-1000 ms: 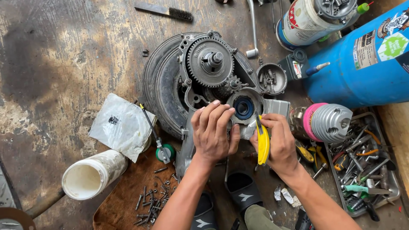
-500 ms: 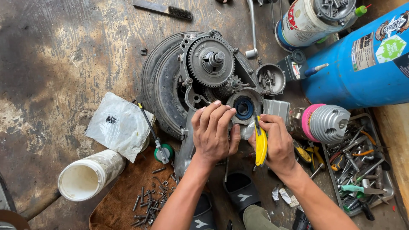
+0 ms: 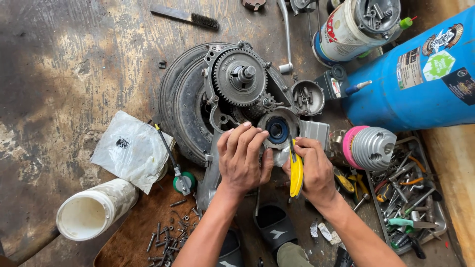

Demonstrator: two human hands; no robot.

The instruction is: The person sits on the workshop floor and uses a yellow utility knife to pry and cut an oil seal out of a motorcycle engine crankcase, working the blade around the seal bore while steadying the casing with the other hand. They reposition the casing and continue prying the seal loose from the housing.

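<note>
Now we press our left hand [image 3: 243, 159], fingers curled, on the engine case [image 3: 247, 94], while our right hand [image 3: 312, 170] grips a yellow knife [image 3: 296, 170] beside the blue seal [image 3: 277, 129].

Soft, even daylight from overhead; no hard shadows, only faint shading under the left hand [image 3: 243, 159] and right hand [image 3: 310, 170], and a dark falloff along the left edge of the floor [image 3: 74, 74]. Mild sheen on the blue cylinder [image 3: 410, 84] and the white plastic jar [image 3: 94, 210], pale glare on worn floor patches. Focus crisp at centre on the gear [image 3: 240, 76]; wide-angle bending toward corners, slight softness at the bottom edge
</note>
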